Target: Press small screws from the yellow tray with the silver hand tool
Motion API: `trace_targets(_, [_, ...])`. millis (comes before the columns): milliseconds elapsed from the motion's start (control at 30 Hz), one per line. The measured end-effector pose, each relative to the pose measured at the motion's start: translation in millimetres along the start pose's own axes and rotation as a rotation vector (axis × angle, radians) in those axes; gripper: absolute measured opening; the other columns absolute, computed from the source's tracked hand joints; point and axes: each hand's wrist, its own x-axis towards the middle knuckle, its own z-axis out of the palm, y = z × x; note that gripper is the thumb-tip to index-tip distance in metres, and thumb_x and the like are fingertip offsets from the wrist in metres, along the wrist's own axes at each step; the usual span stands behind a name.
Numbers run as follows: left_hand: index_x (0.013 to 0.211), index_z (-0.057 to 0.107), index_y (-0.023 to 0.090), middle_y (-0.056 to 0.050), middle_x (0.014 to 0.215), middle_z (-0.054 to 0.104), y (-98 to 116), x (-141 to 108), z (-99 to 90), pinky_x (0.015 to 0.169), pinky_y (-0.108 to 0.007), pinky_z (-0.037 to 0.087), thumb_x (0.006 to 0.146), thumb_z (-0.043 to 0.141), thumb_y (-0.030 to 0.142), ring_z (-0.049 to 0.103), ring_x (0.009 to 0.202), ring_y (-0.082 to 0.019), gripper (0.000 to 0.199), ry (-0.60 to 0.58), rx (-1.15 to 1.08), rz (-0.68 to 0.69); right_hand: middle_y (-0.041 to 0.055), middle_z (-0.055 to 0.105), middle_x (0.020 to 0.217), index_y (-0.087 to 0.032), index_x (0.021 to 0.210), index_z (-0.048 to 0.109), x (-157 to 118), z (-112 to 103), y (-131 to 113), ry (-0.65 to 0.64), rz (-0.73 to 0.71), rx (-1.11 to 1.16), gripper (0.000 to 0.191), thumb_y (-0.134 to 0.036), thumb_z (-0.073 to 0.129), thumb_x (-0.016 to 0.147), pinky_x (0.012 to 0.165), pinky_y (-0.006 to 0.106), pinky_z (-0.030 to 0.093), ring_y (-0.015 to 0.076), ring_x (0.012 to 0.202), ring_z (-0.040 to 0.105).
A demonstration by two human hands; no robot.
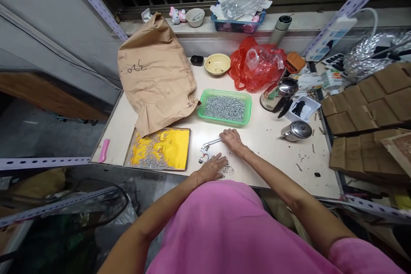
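A small metal lever tool (206, 153) sits on the pale tabletop near the front edge, with a long silver handle pointing right. My right hand (232, 140) has its fingers closed over the end of that handle. Just below, my left hand (212, 168) rests low beside the tool's base, fingers stretched out; whether it touches the tool I cannot tell. Behind the hands stands a green plastic basket (248, 113) full of small metal pins or screws. More of these pieces lie scattered over a yellow sheet (178, 150) in a shallow tray to the left.
A large brown paper bag (157, 77) leans at the back left. Further back are a cream bowl (217, 64) and red plastic bags (257, 64). A steel kettle (279, 94) and a lidded metal cup (297, 131) stand right; cardboard boxes (369, 115) are stacked beyond.
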Motion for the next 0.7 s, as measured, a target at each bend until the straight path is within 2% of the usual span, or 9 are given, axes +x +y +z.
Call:
trace_targets(100, [0.142,0.040,0.018,-0.013,0.152,0.031,8.8,-4.6,-8.9,0.114,-0.048,0.020,0.075,0.067,0.032,0.020,0.142,-0.031,0.073,0.008,-0.116,0.009,0.0093,0.063,0.103,-0.019,0.102,0.064,3.0,-1.9,-35.9,0.004,-0.199,0.056,0.017,-0.019,0.051,0.093,0.080,0.033,0.031,0.0219,0.097,0.048])
trace_targets(200, [0.137,0.049,0.022,-0.009,0.144,0.044,16.5,-24.3,-19.9,0.111,-0.040,0.028,0.079,0.064,0.037,0.038,0.134,-0.028,0.062,-0.026,-0.373,-0.022,0.0078,0.062,0.099,-0.019,0.095,0.066,8.2,5.9,-70.0,-0.009,-0.446,0.055,0.012,-0.019,0.055,0.090,0.078,0.033,0.032,0.0223,0.100,0.046])
trace_targets(267, [0.127,0.059,0.021,-0.007,0.133,0.057,15.6,-46.3,-25.2,0.105,-0.035,0.036,0.081,0.060,0.043,0.050,0.124,-0.025,0.051,-0.058,-0.575,-0.111,0.0081,0.062,0.098,-0.017,0.089,0.066,10.8,16.0,-85.5,0.010,-0.544,0.006,0.010,-0.015,0.056,0.088,0.079,0.034,0.033,0.0226,0.101,0.046])
trace_targets(333, [0.113,0.068,0.018,-0.007,0.114,0.069,6.8,-71.6,-29.1,0.093,-0.031,0.045,0.080,0.058,0.048,0.061,0.108,-0.023,0.046,-0.018,-0.732,-0.277,0.0085,0.061,0.097,-0.015,0.084,0.066,12.2,28.2,-94.3,0.053,-0.587,-0.032,0.012,-0.012,0.055,0.088,0.081,0.035,0.033,0.0226,0.099,0.046])
trace_targets(400, [0.099,0.072,0.014,-0.007,0.092,0.073,-10.4,-96.1,-33.5,0.078,-0.028,0.050,0.079,0.057,0.050,0.067,0.088,-0.022,0.044,0.160,-0.792,-0.501,0.0084,0.061,0.094,-0.014,0.083,0.065,12.9,40.1,-98.4,0.104,-0.604,-0.036,0.014,-0.011,0.053,0.089,0.081,0.035,0.033,0.0222,0.097,0.048])
trace_targets(467, [0.090,0.072,0.012,-0.006,0.081,0.072,-33.6,-117.0,-40.3,0.069,-0.027,0.049,0.080,0.053,0.047,0.067,0.074,-0.019,0.041,0.443,-0.729,-0.725,0.0080,0.061,0.090,-0.014,0.083,0.064,12.7,49.0,-100.6,0.148,-0.601,-0.027,0.016,-0.009,0.051,0.090,0.080,0.035,0.034,0.0216,0.094,0.049])
trace_targets(567, [0.085,0.072,0.014,-0.007,0.084,0.072,-70.7,-140.5,-54.3,0.070,-0.027,0.048,0.083,0.049,0.034,0.065,0.073,-0.018,0.030,0.802,-0.453,-0.974,0.0068,0.061,0.084,-0.015,0.081,0.062,9.4,49.2,-105.1,0.221,-0.552,0.026,0.019,-0.008,0.048,0.091,0.077,0.034,0.034,0.0197,0.086,0.051])
trace_targets(633, [0.087,0.072,0.014,-0.009,0.092,0.071,-91.7,-152.0,-63.5,0.078,-0.028,0.047,0.083,0.048,0.026,0.065,0.083,-0.019,0.027,0.905,-0.240,-1.056,0.0055,0.062,0.080,-0.016,0.082,0.062,5.9,36.2,-108.2,0.308,-0.490,0.120,0.019,-0.010,0.046,0.092,0.076,0.032,0.034,0.0182,0.080,0.051])
trace_targets(700, [0.092,0.071,0.013,-0.011,0.098,0.070,-107.6,-160.5,-70.2,0.084,-0.029,0.045,0.084,0.048,0.022,0.063,0.093,-0.021,0.027,0.914,-0.085,-1.098,0.0046,0.062,0.079,-0.016,0.085,0.061,3.7,12.3,-107.9,0.420,-0.409,0.238,0.018,-0.014,0.045,0.093,0.076,0.031,0.035,0.0172,0.078,0.052])
